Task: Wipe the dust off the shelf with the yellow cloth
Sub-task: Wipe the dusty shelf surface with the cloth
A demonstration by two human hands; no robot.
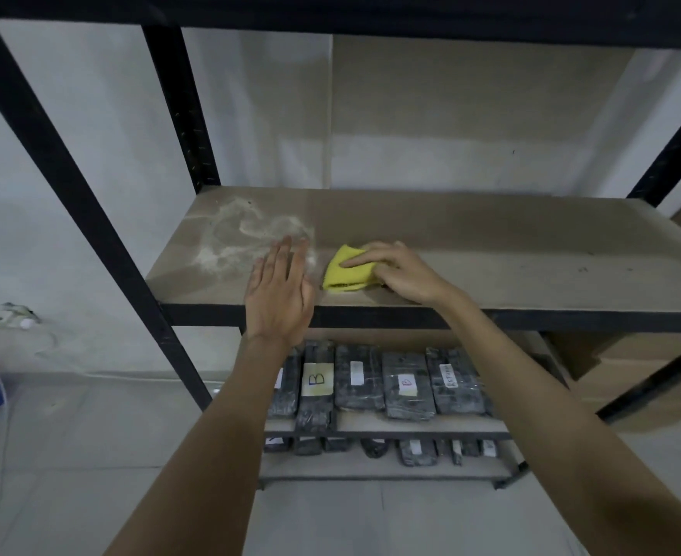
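- Pressing down on the yellow cloth [346, 271] is the right hand [401, 272], fingers laid over the top of it with the index finger stretched across the fabric, so it's pinned flat rather than bunched up in a fist.
- Cloth is folded into a small pad, sitting on the shelf [511, 250] close to the front edge, a bit left of the middle.
- Left hand [278, 292] is just beside the cloth on its left, fingers straight and held together, palm facing down, holding nothing. Can't really tell if it's touching the board or hovering over it.
- Pale patch of dust [242, 238] is smeared over the left part of the shelf, right past the left hand's fingertips, and the cloth isn't on it.
- Rest of the board to the right looks plain brown.
- 1 level down there's a row of dark wrapped packs [375, 379] with paper labels, 1 marked "B".
- Black metal posts [70, 194] frame the whole rack, pale wall behind it.
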